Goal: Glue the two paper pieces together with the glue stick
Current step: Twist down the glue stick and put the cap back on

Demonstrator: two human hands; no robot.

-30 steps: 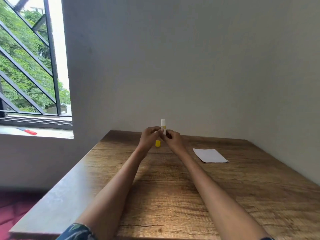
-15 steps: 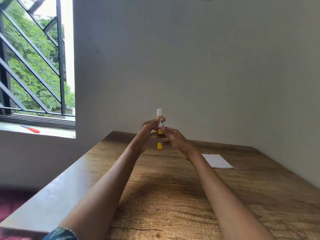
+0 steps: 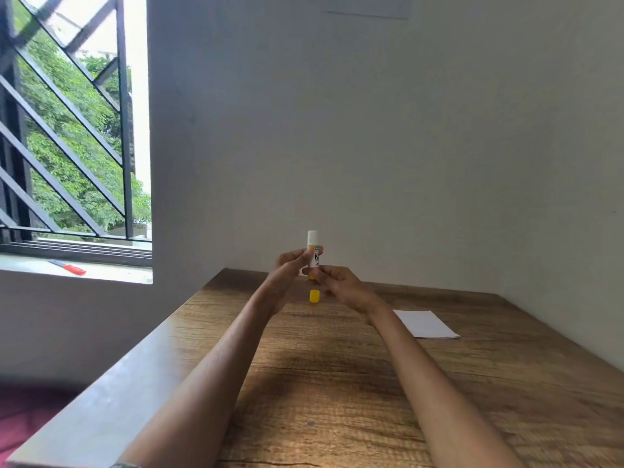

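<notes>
Wooden table, both hands' fingers pinching upright glue stick, left hand mid-body, right hand at base

Brown wood-grain table fills the foreground, butted against a plain off-white wall. On the left, a window with black diagonal metal bars shows green trees, and a small red-handled tool lies on the pale windowsill.

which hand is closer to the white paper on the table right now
The right hand. It holds the bottom of the glue stick above the table, just left of the paper. The left hand grips the stick from the far side, further from it.
</notes>
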